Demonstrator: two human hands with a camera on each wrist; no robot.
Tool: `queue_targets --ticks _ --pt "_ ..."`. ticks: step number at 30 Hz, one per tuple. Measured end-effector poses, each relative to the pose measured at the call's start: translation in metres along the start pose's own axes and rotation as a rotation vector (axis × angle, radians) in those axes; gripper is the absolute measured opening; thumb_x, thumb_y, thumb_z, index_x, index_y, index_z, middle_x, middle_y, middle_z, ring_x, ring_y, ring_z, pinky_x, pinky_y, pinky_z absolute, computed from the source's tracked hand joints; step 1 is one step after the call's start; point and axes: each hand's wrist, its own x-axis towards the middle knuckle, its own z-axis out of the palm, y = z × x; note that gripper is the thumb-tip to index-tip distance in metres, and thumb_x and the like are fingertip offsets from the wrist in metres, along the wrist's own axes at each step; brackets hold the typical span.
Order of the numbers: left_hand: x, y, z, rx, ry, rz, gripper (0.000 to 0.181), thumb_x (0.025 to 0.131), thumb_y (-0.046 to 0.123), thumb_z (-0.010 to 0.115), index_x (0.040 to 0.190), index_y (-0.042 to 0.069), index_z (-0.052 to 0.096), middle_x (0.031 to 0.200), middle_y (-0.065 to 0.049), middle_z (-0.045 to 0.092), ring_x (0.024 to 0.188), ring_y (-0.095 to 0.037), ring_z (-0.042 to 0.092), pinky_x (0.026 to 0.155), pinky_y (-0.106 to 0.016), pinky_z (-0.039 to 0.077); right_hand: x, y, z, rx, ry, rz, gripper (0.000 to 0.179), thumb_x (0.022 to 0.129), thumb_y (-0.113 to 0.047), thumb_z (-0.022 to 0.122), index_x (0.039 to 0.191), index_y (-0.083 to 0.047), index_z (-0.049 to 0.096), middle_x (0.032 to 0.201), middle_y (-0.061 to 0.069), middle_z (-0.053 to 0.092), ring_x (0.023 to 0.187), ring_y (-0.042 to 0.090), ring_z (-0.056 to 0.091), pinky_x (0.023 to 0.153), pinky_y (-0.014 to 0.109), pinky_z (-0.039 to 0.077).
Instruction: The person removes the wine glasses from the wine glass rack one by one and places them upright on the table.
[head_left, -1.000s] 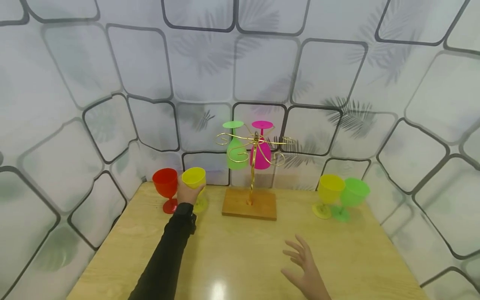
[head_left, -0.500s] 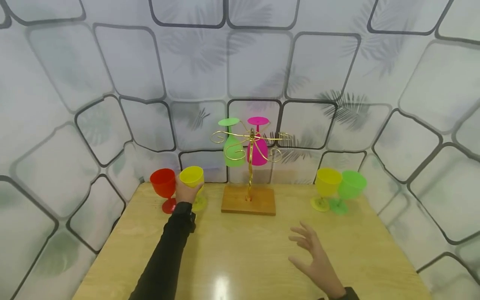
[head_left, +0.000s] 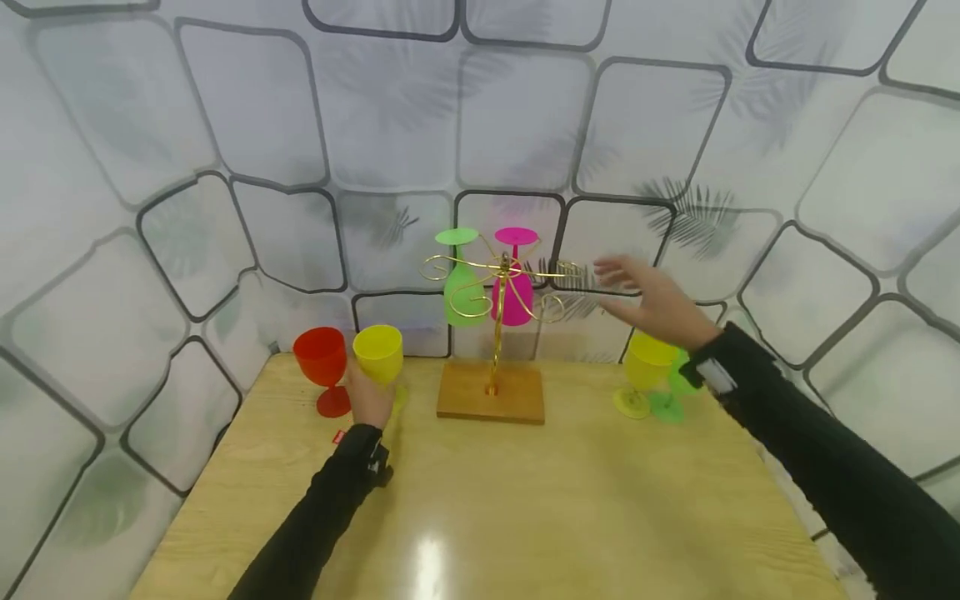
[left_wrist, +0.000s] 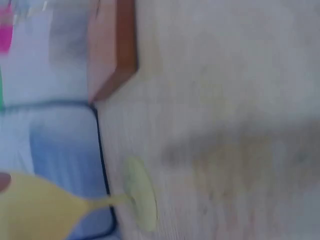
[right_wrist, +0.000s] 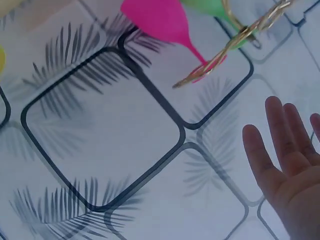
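My left hand (head_left: 370, 398) holds a yellow plastic goblet (head_left: 378, 350) at its bowl, upright on the left side of the table; most of its fingers are hidden. In the left wrist view a fingertip (left_wrist: 4, 181) shows at the bowl of this goblet (left_wrist: 40, 205), with its round foot at the table. Raised at the right, my right hand (head_left: 652, 300) has its fingers spread and holds nothing. It is beside the gold wire rack (head_left: 498, 333), where a green goblet (head_left: 465, 296) and a pink goblet (head_left: 513, 300) hang upside down.
A red goblet (head_left: 321, 354) stands left of my left hand. Below my right forearm are another yellow goblet (head_left: 647, 362) and a green goblet (head_left: 666, 406), partly hidden by the arm. The rack's wooden base (head_left: 491, 404) sits mid-table, near the patterned wall (head_left: 525, 125).
My right hand has risen from low over the table's front to the rack's right side. My left hand has shifted slightly lower on the yellow goblet, which stays beside the red one.
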Motion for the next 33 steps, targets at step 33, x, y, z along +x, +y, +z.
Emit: queue_targets --ticks 33 --pt "-0.222 0.051 0.017 -0.055 -1.018 0.611 0.03 0.088 0.004 0.053 0.116 0.013 0.058 0.115 -0.005 0.058 0.108 -0.013 0.056 0.089 -0.024 0.051 0.146 0.071 0.05 -0.192 -0.444 0.397 0.077 0.084 -0.04 0.064 0.139 0.003 0.03 0.138 0.029 0.043 0.124 0.042 0.046 0.104 0.053 0.039"
